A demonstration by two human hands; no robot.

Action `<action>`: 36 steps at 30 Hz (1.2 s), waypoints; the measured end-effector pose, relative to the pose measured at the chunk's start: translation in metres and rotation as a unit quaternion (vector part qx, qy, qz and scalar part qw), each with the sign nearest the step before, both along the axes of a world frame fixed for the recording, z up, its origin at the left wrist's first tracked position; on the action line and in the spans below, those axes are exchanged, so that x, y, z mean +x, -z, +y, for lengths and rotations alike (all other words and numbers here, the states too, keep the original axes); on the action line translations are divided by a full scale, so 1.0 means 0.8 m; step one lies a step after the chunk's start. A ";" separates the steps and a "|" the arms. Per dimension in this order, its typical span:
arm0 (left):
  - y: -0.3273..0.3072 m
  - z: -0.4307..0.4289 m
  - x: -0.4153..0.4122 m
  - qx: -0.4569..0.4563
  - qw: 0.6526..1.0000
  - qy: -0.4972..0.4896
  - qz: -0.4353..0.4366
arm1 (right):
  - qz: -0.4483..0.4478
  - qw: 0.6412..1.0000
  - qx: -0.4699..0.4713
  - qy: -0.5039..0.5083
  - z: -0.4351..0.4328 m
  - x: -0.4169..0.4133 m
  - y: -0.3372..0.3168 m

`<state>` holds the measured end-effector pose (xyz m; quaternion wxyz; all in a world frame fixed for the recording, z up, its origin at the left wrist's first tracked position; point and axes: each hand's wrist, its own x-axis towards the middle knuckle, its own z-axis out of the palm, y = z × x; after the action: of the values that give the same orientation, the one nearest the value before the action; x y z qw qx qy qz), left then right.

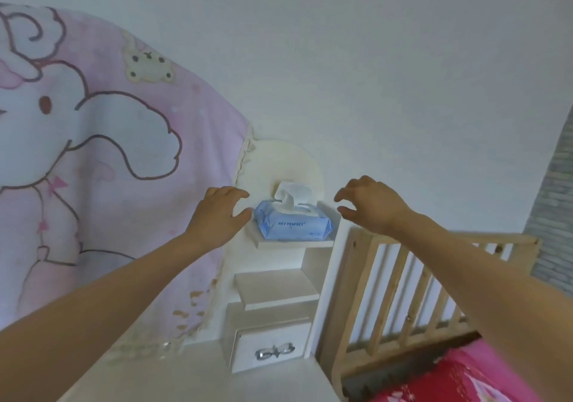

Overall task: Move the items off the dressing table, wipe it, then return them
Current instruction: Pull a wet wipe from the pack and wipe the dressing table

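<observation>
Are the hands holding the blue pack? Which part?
Nothing is held. The left hand is open by the left end of the wipes pack; the right hand hovers open, apart from it.

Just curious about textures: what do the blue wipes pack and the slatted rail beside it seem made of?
Wipes pack: probably soft plastic film, slightly glossy, with crumpled, crimped ends. Slatted rail: apparently unpainted pale wood, matt, showing dark knots.
</observation>
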<state>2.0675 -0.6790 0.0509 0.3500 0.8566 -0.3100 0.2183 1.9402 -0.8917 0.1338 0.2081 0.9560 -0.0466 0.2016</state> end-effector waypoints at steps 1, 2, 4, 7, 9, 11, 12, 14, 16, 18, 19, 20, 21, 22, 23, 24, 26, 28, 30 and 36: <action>-0.005 -0.008 0.015 0.001 1.000 -0.002 0.001 | 0.014 1.000 -0.005 0.002 -0.007 0.021 -0.005; -0.009 -0.017 0.031 0.001 1.000 -0.001 0.003 | 0.022 1.000 -0.002 0.002 -0.015 0.042 -0.012; -0.015 -0.038 0.060 -0.003 1.000 0.004 0.002 | 0.014 0.999 0.034 -0.005 -0.032 0.084 -0.024; -0.011 -0.073 0.095 -0.016 0.999 0.018 0.035 | 0.007 0.992 0.125 -0.032 -0.058 0.138 -0.017; 0.002 -0.090 0.109 -0.010 0.997 0.037 0.067 | 0.042 0.982 0.180 -0.040 -0.078 0.168 0.006; 0.015 -0.104 0.123 0.006 0.996 0.049 0.079 | 0.056 0.968 0.242 -0.039 -0.099 0.193 0.028; 0.019 -0.110 0.130 0.009 0.995 0.043 0.088 | 0.053 0.962 0.267 -0.040 -0.108 0.203 0.035; 0.023 -0.124 0.138 0.004 0.994 0.027 0.105 | 0.057 0.956 0.285 -0.052 -0.122 0.224 0.042; 0.023 -0.140 0.142 -0.005 0.994 0.019 0.111 | 0.083 0.958 0.263 -0.073 -0.128 0.241 0.045; 0.023 -0.156 0.144 0.007 0.993 0.006 0.120 | 0.106 0.960 0.235 -0.106 -0.131 0.258 0.045; 0.022 -0.164 0.141 0.015 0.992 -0.002 0.123 | 0.114 0.960 0.223 -0.126 -0.134 0.268 0.045; 0.022 -0.173 0.139 0.028 0.992 -0.011 0.124 | 0.124 0.960 0.207 -0.145 -0.135 0.276 0.045; 0.021 -0.181 0.137 0.046 0.991 -0.022 0.123 | 0.134 0.960 0.184 -0.160 -0.136 0.283 0.047; 0.022 -0.189 0.137 0.064 0.990 -0.041 0.121 | 0.143 0.962 0.158 -0.173 -0.138 0.289 0.049; 0.023 -0.196 0.137 0.078 0.988 -0.061 0.118 | 0.151 0.962 0.133 -0.185 -0.139 0.294 0.052; 0.023 -0.201 0.137 0.093 0.985 -0.080 0.121 | 0.155 0.961 0.113 -0.199 -0.142 0.299 0.055; 0.027 -0.209 0.138 0.111 0.979 -0.108 0.133 | 0.157 0.955 0.093 -0.232 -0.147 0.305 0.059; 0.033 -0.212 0.136 0.117 0.974 -0.124 0.149 | 0.171 0.949 0.079 -0.254 -0.151 0.312 0.059; 0.039 -0.213 0.134 0.108 0.974 -0.126 0.157 | 0.193 0.943 0.062 -0.264 -0.150 0.319 0.056; 0.048 -0.216 0.125 0.038 0.979 -0.116 0.162 | 0.195 0.934 0.002 -0.298 -0.143 0.329 0.060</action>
<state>2.1671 -0.8517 0.0127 0.3352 0.9233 -0.1560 0.1039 2.2030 -1.0060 0.0861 0.1416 0.9468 0.2816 0.0643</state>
